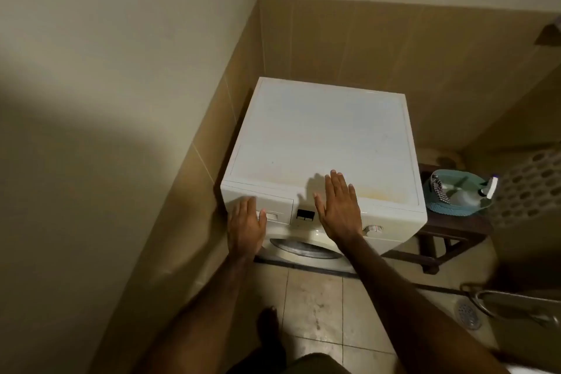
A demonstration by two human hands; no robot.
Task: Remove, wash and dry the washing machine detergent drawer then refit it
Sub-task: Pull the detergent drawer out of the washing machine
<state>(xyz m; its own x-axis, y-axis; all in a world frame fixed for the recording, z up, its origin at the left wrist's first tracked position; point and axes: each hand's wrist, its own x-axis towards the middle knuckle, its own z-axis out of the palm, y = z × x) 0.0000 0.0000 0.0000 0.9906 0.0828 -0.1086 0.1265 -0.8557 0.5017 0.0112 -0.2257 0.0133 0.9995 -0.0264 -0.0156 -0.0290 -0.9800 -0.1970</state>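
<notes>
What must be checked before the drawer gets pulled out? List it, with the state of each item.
1. Drawer in the machine, front flush: ok.
2. Left hand at the drawer front: ok.
3. Fingers hooked in the drawer recess: cannot tell.
4. Right hand flat on the machine's top edge, bracing: ok.
5. Both hands free of other things: ok.
6. Floor in front free for the drawer: ok.
</notes>
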